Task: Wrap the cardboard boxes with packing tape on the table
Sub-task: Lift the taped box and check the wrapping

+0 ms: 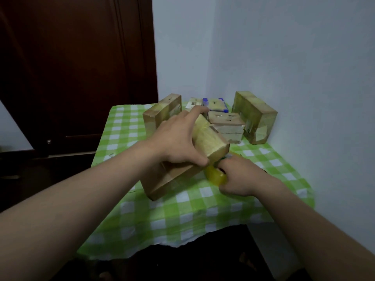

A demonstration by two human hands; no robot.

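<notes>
Looks like a home rm: small table w/ green-check cloth (182, 216) in a corner, dark wood door (77, 67), plain walls (284, 57).

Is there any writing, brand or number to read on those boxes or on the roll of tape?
No text here can be read.
Left standing box: the pale label on its side is blurred and unreadable.
Blue-and-white box at the back: any print is too small to read.
Held box and tape roll: no writing shows.

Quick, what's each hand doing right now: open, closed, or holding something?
The left hand grips the tilted cardboard box.
The right hand grips the tape roll beside it.
</notes>
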